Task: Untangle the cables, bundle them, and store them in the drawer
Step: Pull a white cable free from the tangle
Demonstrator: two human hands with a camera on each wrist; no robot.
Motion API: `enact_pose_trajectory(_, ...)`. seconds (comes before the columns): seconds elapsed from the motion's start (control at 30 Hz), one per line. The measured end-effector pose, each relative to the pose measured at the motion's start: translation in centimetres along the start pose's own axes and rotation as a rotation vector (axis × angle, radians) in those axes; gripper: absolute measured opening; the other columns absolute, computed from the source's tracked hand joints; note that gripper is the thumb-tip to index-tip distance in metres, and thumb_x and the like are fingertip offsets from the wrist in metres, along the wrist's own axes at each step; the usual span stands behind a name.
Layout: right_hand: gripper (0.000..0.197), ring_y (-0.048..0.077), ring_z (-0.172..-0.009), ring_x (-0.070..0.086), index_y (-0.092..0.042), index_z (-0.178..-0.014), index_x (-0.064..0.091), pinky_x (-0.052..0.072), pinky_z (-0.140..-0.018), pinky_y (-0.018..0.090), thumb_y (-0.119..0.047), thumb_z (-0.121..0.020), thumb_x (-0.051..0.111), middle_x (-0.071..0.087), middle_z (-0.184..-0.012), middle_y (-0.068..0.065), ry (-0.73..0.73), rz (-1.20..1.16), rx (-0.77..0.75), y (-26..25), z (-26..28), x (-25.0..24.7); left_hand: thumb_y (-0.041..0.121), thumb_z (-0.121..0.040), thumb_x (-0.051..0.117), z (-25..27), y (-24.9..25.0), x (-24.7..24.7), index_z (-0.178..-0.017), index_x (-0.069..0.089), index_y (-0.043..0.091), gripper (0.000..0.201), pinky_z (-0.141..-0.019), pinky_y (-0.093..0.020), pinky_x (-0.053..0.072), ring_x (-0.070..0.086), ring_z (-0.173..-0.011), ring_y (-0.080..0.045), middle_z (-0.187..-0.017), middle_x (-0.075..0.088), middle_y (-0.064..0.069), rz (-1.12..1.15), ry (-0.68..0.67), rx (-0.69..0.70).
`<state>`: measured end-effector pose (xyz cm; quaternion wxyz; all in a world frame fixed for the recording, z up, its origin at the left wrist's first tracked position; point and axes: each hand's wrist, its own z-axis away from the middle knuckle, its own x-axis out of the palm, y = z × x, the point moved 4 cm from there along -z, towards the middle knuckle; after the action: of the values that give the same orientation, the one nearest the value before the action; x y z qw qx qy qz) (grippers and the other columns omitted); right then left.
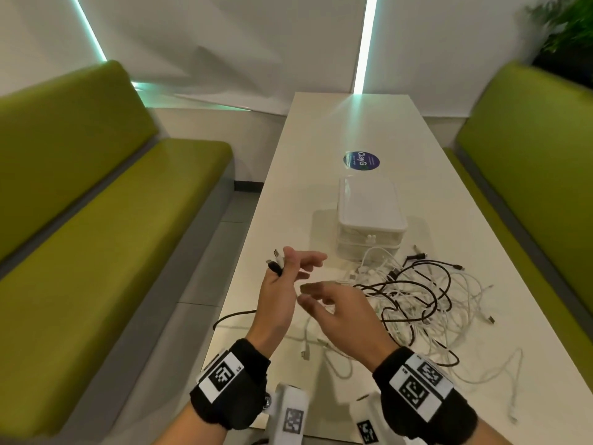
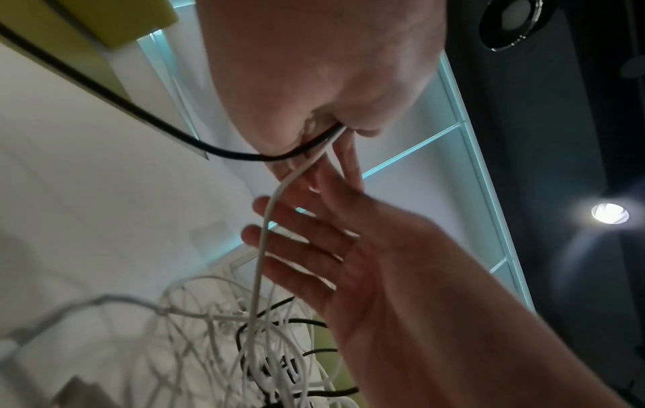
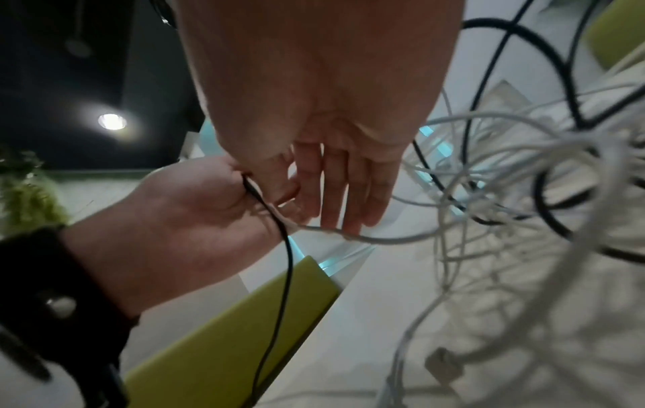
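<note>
Left hand (image 1: 279, 292) pinches two plugs (image 1: 275, 261), right hand (image 1: 340, 311) open beside the tangle (image 1: 426, 303); pulling now risks tightening knots.

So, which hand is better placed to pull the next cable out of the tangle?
The right hand, probably. It is open and holds nothing, right beside the tangled cables. The left hand already pinches a black and a white cable end, farther from the pile.

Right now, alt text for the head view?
The left hand pinches the plug ends of a black cable and a white cable above a white table, while the right hand hovers open beside it. A tangle of cables lies in front of a white drawer box, between green benches.
</note>
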<state>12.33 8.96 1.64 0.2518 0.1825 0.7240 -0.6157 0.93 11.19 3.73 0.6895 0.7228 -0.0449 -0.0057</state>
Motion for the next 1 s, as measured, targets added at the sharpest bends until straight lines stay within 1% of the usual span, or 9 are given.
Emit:
enact_pose_trajectory(0.1, 0.016, 0.001, -0.084, 0.067, -0.028, -0.101, 0.069, 0.053, -0.083, 0.03, -0.03, -0.096, 0.054, 0.074, -0.085, -0.012, -0.072, 0.018, -0.051, -1.3, -0.3, 0.6, 0.048, -0.101, 0.024, 0.3, 0.1, 0.0, -0.099, 0.074, 0.022, 0.056, -0.086, -0.022, 0.044, 0.059, -0.106, -0.002, -0.109, 0.07, 0.016, -0.036, -0.04, -0.06)
enact_pose_trajectory(0.23, 0.023, 0.011, -0.063, 0.061, -0.023, -0.085, 0.066, 0.052, -0.067, 0.041, -0.031, -0.092, 0.045, 0.062, -0.063, -0.009, -0.009, 0.002, -0.118, -1.8, -0.5, 0.6, 0.05, -0.101, 0.024, 0.6, 0.2, -0.1, -0.098, 0.075, 0.025, 0.057, -0.063, -0.02, 0.047, 0.059, -0.065, -0.005, -0.108, 0.069, 0.005, -0.061, -0.066, -0.064)
enact_pose_trajectory(0.37, 0.045, 0.021, -0.067, 0.061, -0.015, -0.097, 0.066, 0.051, -0.062, 0.041, -0.04, -0.087, 0.03, 0.067, -0.078, -0.001, 0.053, 0.148, -0.24, -2.2, 0.0, 0.7, 0.048, -0.099, 0.033, 0.2, -0.2, -0.2, -0.097, 0.076, 0.017, 0.053, -0.074, -0.006, 0.046, 0.063, -0.096, 0.0, -0.105, 0.069, -0.001, -0.081, -0.101, -0.032)
enact_pose_trajectory(0.47, 0.035, 0.018, -0.077, 0.066, -0.021, -0.102, 0.067, 0.054, -0.067, 0.035, -0.037, -0.093, 0.037, 0.071, -0.091, -0.001, 0.035, 0.189, -0.278, -2.0, 0.1, 0.8, 0.046, -0.101, 0.032, 0.2, -0.5, -0.1, -0.085, 0.076, 0.006, 0.061, -0.084, -0.018, 0.047, 0.066, -0.096, -0.007, -0.097, 0.072, 0.002, -0.058, -0.123, -0.037)
enact_pose_trajectory(0.57, 0.021, 0.007, -0.058, 0.053, -0.025, -0.084, 0.062, 0.038, -0.056, 0.022, -0.041, -0.094, 0.052, 0.059, -0.062, -0.008, -0.064, 0.18, -0.188, -0.4, 0.3, 0.2, 0.047, -0.101, 0.025, -0.2, 0.0, -1.0, -0.067, 0.064, 0.0, 0.07, -0.081, -0.03, 0.051, 0.068, -0.079, -0.019, -0.072, 0.067, -0.005, 0.065, -0.028, -0.024)
enact_pose_trajectory(0.63, 0.032, 0.006, -0.051, 0.047, -0.021, -0.075, 0.059, 0.031, -0.051, 0.019, -0.046, -0.094, 0.053, 0.05, -0.053, -0.007, -0.195, 0.222, -0.061, 1.4, 0.8, -0.6, 0.05, -0.1, 0.022, -0.7, 0.5, -1.7, -0.06, 0.051, 0.006, 0.066, -0.062, -0.031, 0.051, 0.052, -0.052, -0.021, -0.054, 0.046, -0.006, 0.235, -0.043, -0.045)
enact_pose_trajectory(0.7, 0.04, 0.006, -0.053, 0.049, -0.018, -0.07, 0.06, 0.034, -0.052, 0.02, -0.05, -0.093, 0.052, 0.052, -0.054, -0.008, -0.252, 0.235, -0.004, 2.7, 1.2, -1.4, 0.052, -0.098, 0.028, -0.9, 0.6, -1.5, -0.06, 0.047, 0.011, 0.059, -0.042, -0.024, 0.029, 0.027, -0.042, -0.012, -0.051, 0.028, 0.001, 0.271, -0.151, -0.137)
enact_pose_trajectory(0.87, 0.023, 0.013, -0.073, 0.061, -0.024, -0.088, 0.065, 0.046, -0.065, 0.029, -0.043, -0.093, 0.054, 0.067, -0.076, -0.005, -0.259, 0.428, -0.072, 2.7, 0.9, -1.9, 0.007, -0.092, 0.048, 0.0, -2.1, 0.7, -0.097, 0.064, 0.018, 0.02, -0.07, -0.03, 0.043, 0.057, -0.078, -0.005, -0.085, 0.057, 0.013, -0.959, -0.508, 0.252)
enact_pose_trajectory(1.0, 0.018, 0.014, -0.083, 0.06, -0.027, -0.099, 0.065, 0.047, -0.07, 0.032, -0.039, -0.092, 0.054, 0.068, -0.089, -0.006, -0.282, 0.479, -0.104, 2.9, 1.1, -2.1, 0.019, -0.093, 0.049, 0.7, -3.1, 0.8, -0.089, 0.06, 0.022, 0.011, -0.072, -0.034, 0.04, 0.06, -0.089, -0.025, -0.094, 0.068, -0.001, -1.226, -0.565, 0.246)
